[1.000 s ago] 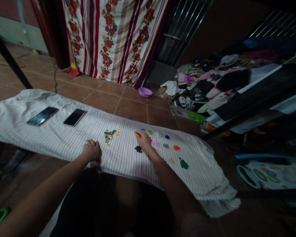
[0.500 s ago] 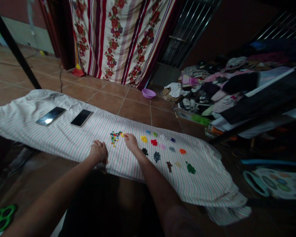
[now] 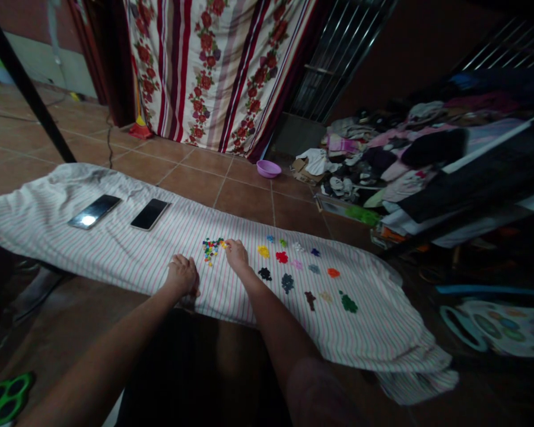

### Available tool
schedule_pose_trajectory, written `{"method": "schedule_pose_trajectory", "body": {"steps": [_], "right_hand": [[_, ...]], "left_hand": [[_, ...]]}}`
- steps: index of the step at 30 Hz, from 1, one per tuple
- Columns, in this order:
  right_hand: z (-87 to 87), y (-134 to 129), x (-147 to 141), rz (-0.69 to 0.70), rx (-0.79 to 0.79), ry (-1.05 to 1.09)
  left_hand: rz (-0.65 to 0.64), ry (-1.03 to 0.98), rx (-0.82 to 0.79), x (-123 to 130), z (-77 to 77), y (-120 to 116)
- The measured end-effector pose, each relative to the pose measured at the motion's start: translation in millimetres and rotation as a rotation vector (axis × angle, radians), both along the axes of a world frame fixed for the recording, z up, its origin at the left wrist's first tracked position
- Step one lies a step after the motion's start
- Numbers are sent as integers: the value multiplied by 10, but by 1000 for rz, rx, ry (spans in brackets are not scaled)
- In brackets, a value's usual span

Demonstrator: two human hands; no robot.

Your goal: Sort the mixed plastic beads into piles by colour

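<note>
My right hand (image 3: pixel 237 256) is at the right edge of a small mixed-colour pile of tiny pieces (image 3: pixel 212 250). Its thumb and fingers are pinched together beside the yellow pieces at that edge; what sits between the fingertips is too small to make out. Near the front edge of the striped cloth (image 3: pixel 169 258), my left hand (image 3: pixel 182 274) rests palm down with fingers somewhat apart, holding nothing visible. Right of my right hand lie sorted single-colour heaps, among them a yellow heap (image 3: pixel 263 252), a red heap (image 3: pixel 282 257), a black heap (image 3: pixel 264 274) and a dark green heap (image 3: pixel 349 302).
Two phones (image 3: pixel 95 212) (image 3: pixel 150 214) lie on the cloth at the left. Beyond it, a purple basin (image 3: pixel 269 169) stands on the tiled floor before a floral curtain (image 3: pixel 213 71). Heaped clothes (image 3: pixel 400 148) fill the right side. A dark pole (image 3: pixel 31 89) rises at left.
The view has shifted slightly, moving the cloth and its contents a little to the right. My right hand stays by the mixed pile; my left hand stays near the front edge.
</note>
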State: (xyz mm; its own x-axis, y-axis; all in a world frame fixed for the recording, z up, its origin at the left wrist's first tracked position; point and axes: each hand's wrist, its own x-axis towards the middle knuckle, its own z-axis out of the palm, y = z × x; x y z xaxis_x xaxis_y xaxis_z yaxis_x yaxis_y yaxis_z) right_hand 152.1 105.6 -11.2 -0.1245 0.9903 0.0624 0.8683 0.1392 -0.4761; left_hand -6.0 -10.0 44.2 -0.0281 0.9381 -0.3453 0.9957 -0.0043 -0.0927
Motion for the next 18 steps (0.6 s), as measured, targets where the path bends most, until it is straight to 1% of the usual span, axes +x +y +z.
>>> {"method": "schedule_pose_trajectory", "body": {"steps": [3,10,18], "right_hand": [[1,-19,9,9,-5,17],[-17,-29,26,-7,21,76],[-64,-19,48,-37,33,168]], "left_hand": [[-5,18,-13,1,-14,3],[-16,28,17,-19,-102,10],[-3,33,10,-3,-6,-9]]}}
